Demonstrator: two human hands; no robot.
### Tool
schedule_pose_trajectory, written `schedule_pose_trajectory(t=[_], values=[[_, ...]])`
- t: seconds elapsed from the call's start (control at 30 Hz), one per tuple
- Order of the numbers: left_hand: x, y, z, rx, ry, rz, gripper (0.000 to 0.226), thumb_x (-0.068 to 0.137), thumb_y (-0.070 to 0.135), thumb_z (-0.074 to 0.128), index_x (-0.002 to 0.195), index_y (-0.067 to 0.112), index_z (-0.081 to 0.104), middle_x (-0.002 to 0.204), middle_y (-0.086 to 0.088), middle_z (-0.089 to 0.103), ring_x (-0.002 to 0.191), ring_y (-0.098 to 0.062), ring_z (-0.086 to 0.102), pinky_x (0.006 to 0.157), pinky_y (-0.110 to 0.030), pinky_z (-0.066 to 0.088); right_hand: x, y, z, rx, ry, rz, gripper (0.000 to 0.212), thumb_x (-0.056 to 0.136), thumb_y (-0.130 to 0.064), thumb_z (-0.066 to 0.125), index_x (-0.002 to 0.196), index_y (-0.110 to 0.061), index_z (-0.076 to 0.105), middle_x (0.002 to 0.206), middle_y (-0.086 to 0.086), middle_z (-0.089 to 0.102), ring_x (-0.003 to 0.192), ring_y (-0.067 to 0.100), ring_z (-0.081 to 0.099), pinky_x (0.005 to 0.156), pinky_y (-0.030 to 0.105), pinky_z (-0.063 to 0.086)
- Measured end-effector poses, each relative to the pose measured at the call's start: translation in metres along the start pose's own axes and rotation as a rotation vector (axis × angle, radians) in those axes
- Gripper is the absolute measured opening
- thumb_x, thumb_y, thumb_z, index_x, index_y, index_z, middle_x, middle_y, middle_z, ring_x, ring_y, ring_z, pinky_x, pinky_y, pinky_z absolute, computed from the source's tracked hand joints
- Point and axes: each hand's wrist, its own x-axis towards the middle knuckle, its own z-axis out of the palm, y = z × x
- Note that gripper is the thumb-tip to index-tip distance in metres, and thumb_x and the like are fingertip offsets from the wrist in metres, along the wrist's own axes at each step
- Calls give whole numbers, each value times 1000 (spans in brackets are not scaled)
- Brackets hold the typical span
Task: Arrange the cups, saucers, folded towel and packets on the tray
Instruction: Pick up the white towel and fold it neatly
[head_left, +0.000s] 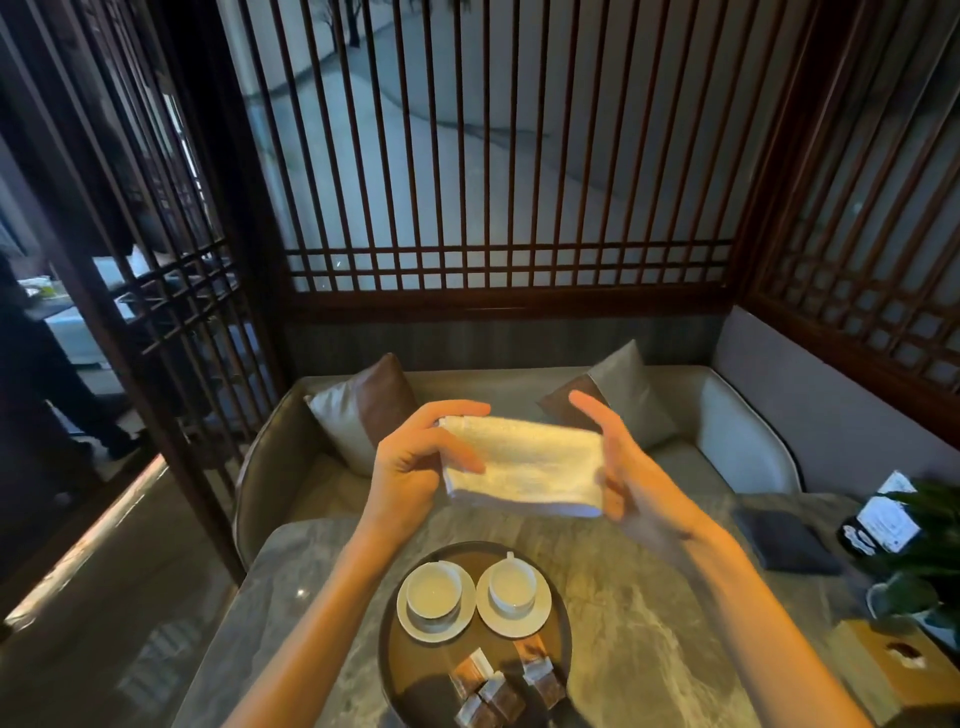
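Holding folded towel (522, 465) over tray (426, 665) | left hand (415, 460) grip pinching edge | right hand (621, 467) flat-fingered, likely squaring fold for placing

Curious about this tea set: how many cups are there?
2: left cup on the left saucer, right cup on the right saucer, both on the tray. None look hidden.

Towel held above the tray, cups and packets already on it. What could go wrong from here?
1. Little bare tray shows between the cups and the packets, so the folded towel may tip a cup or cover packets.
2. Only the left hand grips the towel; the right hand lies open against its end, so the fold might slip loose.
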Motion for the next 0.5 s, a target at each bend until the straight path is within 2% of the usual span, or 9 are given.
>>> schedule_pose_trajectory(t=[0.03, 0.1, 0.17, 0.23, 0.3, 0.33, 0.4, 0.43, 0.5], values=[[-3, -4, 2, 14, 22, -11, 27, 73, -16, 53, 70, 8, 66, 113, -14, 64, 114, -12, 59, 91, -22, 52, -1, 6, 3, -74, -5, 20, 77, 68, -75, 69, 136, -64, 35, 98, -9, 66, 84, 3, 64, 78, 16, 53], [-10, -10, 3, 33, 47, -53, 37, 69, -24, 51, 69, 9, 67, 115, -9, 65, 116, -12, 59, 91, -23, 53, 0, 14, 9, -84, 38, 13, 73, 73, -55, 78, 132, -65, 37, 114, -16, 68, 107, 6, 67, 87, 22, 56], [-16, -13, 1, 27, 1, -95, 46, 68, -32, 49, 71, 9, 71, 119, -6, 65, 120, -13, 57, 92, -27, 54, 2, 18, 12, -43, 139, -8, 67, 76, -43, 79, 131, -58, 44, 114, -9, 71, 110, 12, 68, 88, 28, 56], [-20, -14, -1, 15, -52, -169, 53, 75, -31, 47, 86, 13, 75, 124, 0, 65, 124, -14, 56, 93, -28, 55, 4, 18, 14, 12, 224, -31, 62, 74, -42, 78, 129, -52, 51, 114, -9, 72, 110, 14, 67, 81, 24, 54], [-22, -15, -1, -99, 4, -348, 44, 92, -10, 52, 118, 23, 65, 127, 4, 64, 122, -15, 60, 86, -26, 58, 6, 18, 15, 28, 269, -55, 61, 73, -45, 77, 129, -49, 55, 116, -14, 70, 113, 12, 66, 81, 23, 55], [-22, -13, 0, -226, 63, -502, 38, 97, 6, 54, 127, 29, 57, 127, 2, 65, 117, -16, 64, 81, -28, 59, 7, 19, 15, 25, 284, -69, 61, 73, -47, 76, 130, -48, 54, 118, -15, 69, 115, 11, 64, 82, 23, 55], [-22, -10, 3, -481, 77, -793, 30, 98, 38, 48, 127, 32, 56, 129, -6, 65, 110, -21, 69, 76, -33, 60, 10, 19, 18, -5, 309, -78, 65, 72, -52, 73, 133, -48, 51, 127, -15, 64, 120, 10, 60, 89, 25, 55], [-22, -11, 3, -559, 22, -873, 39, 96, 52, 41, 124, 30, 60, 129, -6, 66, 111, -23, 69, 78, -36, 60, 11, 20, 21, -46, 324, -77, 67, 72, -55, 71, 135, -49, 48, 134, -14, 59, 124, 11, 56, 94, 27, 53], [-20, -11, 6, -556, -135, -920, 60, 92, 70, 28, 121, 33, 64, 126, -1, 69, 113, -21, 68, 81, -36, 60, 15, 20, 25, -160, 356, -68, 71, 75, -60, 64, 140, -51, 40, 147, -14, 45, 132, 12, 46, 106, 35, 47]])
